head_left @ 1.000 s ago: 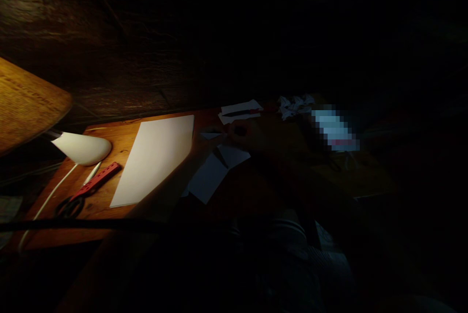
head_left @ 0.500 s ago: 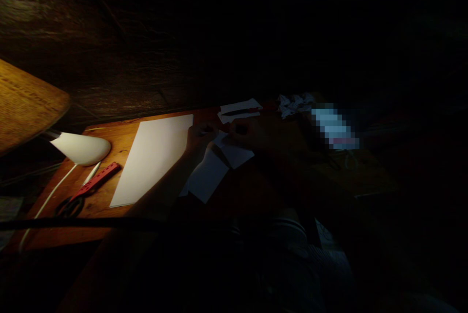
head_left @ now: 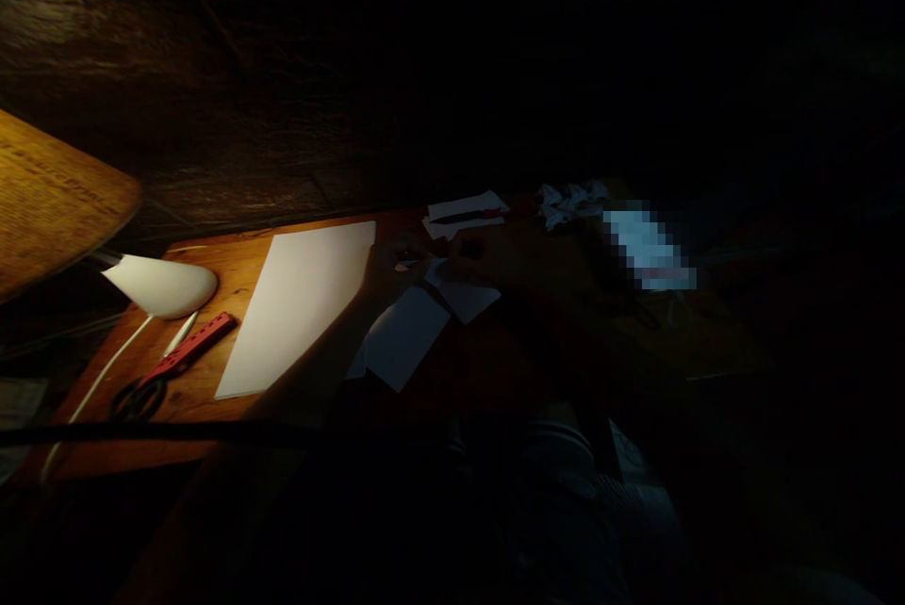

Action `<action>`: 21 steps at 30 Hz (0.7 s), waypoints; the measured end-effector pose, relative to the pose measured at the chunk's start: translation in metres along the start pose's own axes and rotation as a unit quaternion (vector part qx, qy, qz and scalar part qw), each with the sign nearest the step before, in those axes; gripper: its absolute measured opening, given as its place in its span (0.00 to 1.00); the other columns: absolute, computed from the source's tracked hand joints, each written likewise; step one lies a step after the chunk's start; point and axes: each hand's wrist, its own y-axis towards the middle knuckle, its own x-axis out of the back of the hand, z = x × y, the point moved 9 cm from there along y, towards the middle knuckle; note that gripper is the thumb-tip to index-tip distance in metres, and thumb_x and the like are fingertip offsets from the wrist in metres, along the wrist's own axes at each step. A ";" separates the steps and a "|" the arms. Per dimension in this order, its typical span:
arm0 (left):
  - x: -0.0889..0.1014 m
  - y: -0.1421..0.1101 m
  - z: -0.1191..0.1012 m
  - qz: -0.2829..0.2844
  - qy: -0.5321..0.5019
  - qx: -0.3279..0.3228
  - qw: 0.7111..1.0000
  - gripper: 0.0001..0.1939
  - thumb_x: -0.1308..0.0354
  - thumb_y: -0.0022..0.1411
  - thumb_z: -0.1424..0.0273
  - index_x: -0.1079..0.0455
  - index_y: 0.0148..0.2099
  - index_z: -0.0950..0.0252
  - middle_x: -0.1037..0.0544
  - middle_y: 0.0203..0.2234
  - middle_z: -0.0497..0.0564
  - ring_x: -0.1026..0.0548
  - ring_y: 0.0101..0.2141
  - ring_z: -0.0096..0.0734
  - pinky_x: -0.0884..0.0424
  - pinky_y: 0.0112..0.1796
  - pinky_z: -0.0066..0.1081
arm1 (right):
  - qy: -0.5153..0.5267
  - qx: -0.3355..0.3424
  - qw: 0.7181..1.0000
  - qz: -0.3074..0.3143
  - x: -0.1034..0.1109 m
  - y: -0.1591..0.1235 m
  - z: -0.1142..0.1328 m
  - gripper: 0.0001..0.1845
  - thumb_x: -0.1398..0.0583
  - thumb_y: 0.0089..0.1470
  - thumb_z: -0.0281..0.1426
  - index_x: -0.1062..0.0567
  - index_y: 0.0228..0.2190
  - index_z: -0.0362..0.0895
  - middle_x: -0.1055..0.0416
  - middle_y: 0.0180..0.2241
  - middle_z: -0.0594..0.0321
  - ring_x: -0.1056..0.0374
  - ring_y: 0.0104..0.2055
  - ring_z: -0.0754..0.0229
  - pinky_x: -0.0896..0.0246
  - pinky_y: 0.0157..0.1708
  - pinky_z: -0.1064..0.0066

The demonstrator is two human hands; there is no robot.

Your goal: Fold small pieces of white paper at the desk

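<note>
Dim light falls on my two hands close together over the wooden table. My left hand point(head_left: 394, 264) has its fingers pinched at the near left edge of a white piece of paper point(head_left: 467, 296). Curled over the same paper's upper edge is my right hand point(head_left: 482, 254), mostly in shadow. Exact finger contact is hard to see. Another white paper piece point(head_left: 406, 341) lies just below, slightly tilted, near my left forearm. A large white sheet point(head_left: 297, 303) rests flat to the left of that forearm.
Left on the wooden table point(head_left: 190, 435) are a lamp's white base point(head_left: 170, 285), a red ruler-like strip point(head_left: 190, 346), black-handled scissors point(head_left: 138, 398) and a white cord point(head_left: 106, 365). Behind my hands lie paper slips point(head_left: 463, 204) with a dark slim tool, then crumpled paper point(head_left: 569, 202). A blurred bright screen point(head_left: 643, 247) glows right.
My hands and the paper pieces have shifted slightly right. The left fingers have turned a little, and a small light spot now shows between them. Everything else stays in place.
</note>
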 end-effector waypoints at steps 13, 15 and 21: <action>-0.009 0.000 -0.010 0.007 -0.016 0.017 1.000 0.05 0.32 0.50 0.72 0.25 0.25 0.62 0.23 0.28 0.50 0.26 0.31 0.31 0.30 0.35 0.32 | -0.076 0.043 0.996 0.030 -0.006 -0.002 0.010 0.07 0.40 0.48 0.34 0.26 0.25 0.42 0.29 0.26 0.65 0.38 0.28 0.66 0.47 0.30 0.72; -0.009 0.000 -0.011 0.012 -0.017 0.022 1.000 0.05 0.32 0.49 0.73 0.26 0.25 0.62 0.23 0.27 0.50 0.27 0.31 0.30 0.30 0.35 0.32 | -0.085 0.040 0.995 0.032 -0.006 -0.002 0.010 0.07 0.40 0.48 0.34 0.25 0.25 0.42 0.29 0.26 0.65 0.38 0.28 0.65 0.47 0.30 0.72; -0.010 0.000 -0.011 0.030 -0.022 0.025 0.999 0.03 0.36 0.49 0.74 0.26 0.25 0.63 0.23 0.27 0.50 0.26 0.31 0.30 0.31 0.35 0.31 | -0.083 0.042 0.995 0.039 -0.007 -0.002 0.013 0.07 0.40 0.47 0.33 0.25 0.25 0.42 0.29 0.25 0.65 0.37 0.29 0.64 0.47 0.31 0.71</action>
